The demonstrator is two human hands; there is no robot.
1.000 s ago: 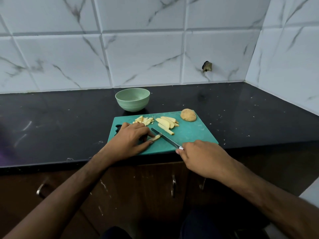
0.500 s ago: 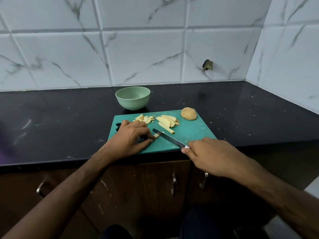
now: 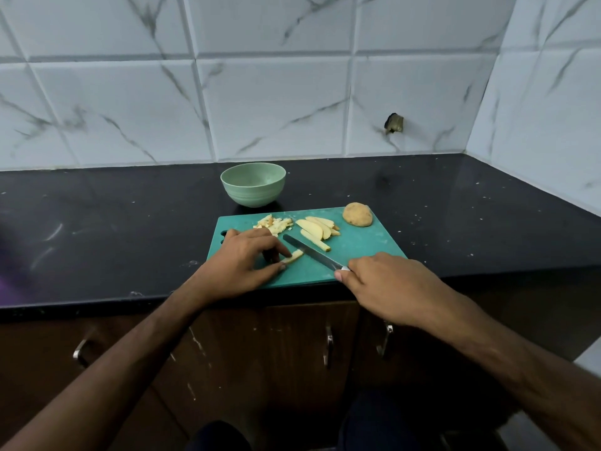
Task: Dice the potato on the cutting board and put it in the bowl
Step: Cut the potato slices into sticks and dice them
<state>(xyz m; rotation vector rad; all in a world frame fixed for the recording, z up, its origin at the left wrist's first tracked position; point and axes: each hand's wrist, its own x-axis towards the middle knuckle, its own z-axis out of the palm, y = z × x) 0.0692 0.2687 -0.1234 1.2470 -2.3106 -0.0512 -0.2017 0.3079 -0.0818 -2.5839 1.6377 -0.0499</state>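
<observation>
I take the cutting board (image 3: 357, 255) as my landmark; it lies on the black tabletop (image 3: 113, 229), close to its near edge. Just behind the board's far left corner stands the green bowl (image 3: 253, 183), and I see nothing in it.

On the board, my left hand (image 3: 242, 258) rests at the near left, fingertips curled down and pinching a potato stick (image 3: 293, 256) against the surface. My right hand (image 3: 390, 281), at the board's near right edge, is closed round the handle of a knife (image 3: 312, 253), whose blade angles across the middle toward the stick.

The unpeeled half potato (image 3: 357, 214) sits at the far right corner. The sliced wedges (image 3: 317, 229) lie at far centre, and a small heap of diced bits (image 3: 273, 223) to their left.

My worry is the left fingertips: they sit right beside the blade's path, and the stick is short, so a slip could nick them. Wet potato could also skid under the pinch, giving uneven dice. The board overhangs nothing, yet pressing near its edge might shift it.
</observation>
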